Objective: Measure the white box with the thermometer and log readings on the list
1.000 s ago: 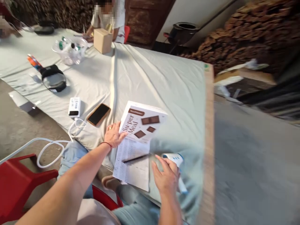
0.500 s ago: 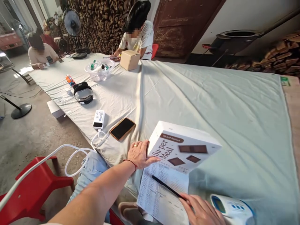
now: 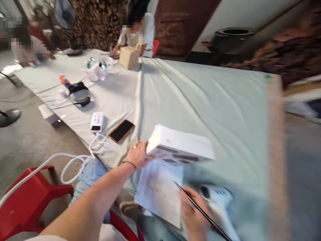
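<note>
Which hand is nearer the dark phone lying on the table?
Left. The left hand, on the white box, is near the phone, not touching; the right hand, holding the pen, is farther off, beside the paper.

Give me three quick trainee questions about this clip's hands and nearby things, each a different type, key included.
1. What does the right hand hold?
a) white cable
b) black pen
c) cardboard box

2. True or false: the phone lies on the cloth, apart from both hands.

3. Fill in: the left hand touches one end of the ____.

Key: 1. b; 2. true; 3. white box.
</note>
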Tool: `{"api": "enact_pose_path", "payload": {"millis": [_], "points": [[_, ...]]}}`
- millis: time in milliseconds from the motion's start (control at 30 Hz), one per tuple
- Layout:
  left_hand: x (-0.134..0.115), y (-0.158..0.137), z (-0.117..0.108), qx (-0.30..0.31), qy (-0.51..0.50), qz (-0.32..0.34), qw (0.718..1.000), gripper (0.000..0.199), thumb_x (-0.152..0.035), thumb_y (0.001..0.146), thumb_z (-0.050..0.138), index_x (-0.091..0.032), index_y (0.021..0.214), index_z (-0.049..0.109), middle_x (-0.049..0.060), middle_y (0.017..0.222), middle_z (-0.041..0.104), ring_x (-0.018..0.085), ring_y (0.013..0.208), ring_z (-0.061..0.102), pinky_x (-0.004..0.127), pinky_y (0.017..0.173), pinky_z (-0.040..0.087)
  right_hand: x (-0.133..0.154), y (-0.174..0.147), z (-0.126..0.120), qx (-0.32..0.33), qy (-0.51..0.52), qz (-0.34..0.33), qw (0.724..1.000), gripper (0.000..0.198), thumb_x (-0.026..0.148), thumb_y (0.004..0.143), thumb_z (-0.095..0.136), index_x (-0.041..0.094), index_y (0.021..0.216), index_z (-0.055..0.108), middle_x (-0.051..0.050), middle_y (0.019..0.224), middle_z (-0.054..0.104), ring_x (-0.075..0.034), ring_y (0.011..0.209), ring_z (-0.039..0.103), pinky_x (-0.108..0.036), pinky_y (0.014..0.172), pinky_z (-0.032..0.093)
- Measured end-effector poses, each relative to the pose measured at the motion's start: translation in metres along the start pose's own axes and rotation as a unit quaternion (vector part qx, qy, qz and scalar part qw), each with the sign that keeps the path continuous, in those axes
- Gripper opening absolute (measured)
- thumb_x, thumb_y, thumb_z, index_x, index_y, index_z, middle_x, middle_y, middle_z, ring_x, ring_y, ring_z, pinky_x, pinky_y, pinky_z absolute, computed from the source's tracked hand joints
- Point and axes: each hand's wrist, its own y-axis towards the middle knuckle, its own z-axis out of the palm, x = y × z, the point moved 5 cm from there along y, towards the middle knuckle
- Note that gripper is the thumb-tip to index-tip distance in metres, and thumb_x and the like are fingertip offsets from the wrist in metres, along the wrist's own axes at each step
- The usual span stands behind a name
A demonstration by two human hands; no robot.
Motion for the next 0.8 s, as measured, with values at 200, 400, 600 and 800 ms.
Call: {"api": "enact_pose_path", "payload": {"millis": [200,400,600,800], "points": [[0.001,0.018,0.006,-0.027,0.047,0.026,0.998,0.064,-0.047,0.090,0.050,-0.012,0.142,0.036,0.018,0.140,0.053,0.031,0.136,0.042,0.047,0.113,0.033,0.013,0.022,0.026,-0.045,0.080,0.047,0.995,0.038,0.057,0.077,0.052,0.020,0.079,0.060,-0.003,0.071,0.065,-0.018,0.065,0.059,-0.031,0.063,0.049],[-0.001,0.024,0.010,-0.040,0.089,0.042,0.994,0.076,-0.057,0.089,0.046,-0.009,0.146,0.032,0.020,0.145,0.048,0.034,0.139,0.039,0.047,0.114,0.029,0.003,0.038,0.043,-0.079,0.096,0.071,0.990,0.031,0.048,0.081,0.049,0.019,0.083,0.058,-0.001,0.070,0.061,-0.013,0.058,0.053,-0.025,0.057,0.045],[-0.007,0.022,0.009,-0.024,0.111,0.043,0.993,0.091,-0.066,0.081,0.054,-0.008,0.147,0.029,0.022,0.146,0.046,0.036,0.139,0.038,0.047,0.116,0.024,0.008,0.047,0.060,-0.069,0.094,0.053,0.992,0.028,0.045,0.082,0.046,0.020,0.086,0.058,-0.003,0.076,0.066,-0.014,0.064,0.058,-0.026,0.061,0.050],[-0.008,0.023,0.010,-0.038,0.097,0.035,0.994,0.094,-0.068,0.079,0.056,-0.008,0.147,0.029,0.021,0.145,0.047,0.036,0.138,0.039,0.047,0.115,0.025,0.009,0.047,0.065,-0.072,0.028,0.029,0.997,0.026,0.045,0.083,0.045,0.022,0.078,0.056,-0.002,0.069,0.066,-0.015,0.061,0.058,-0.027,0.064,0.052]]}}
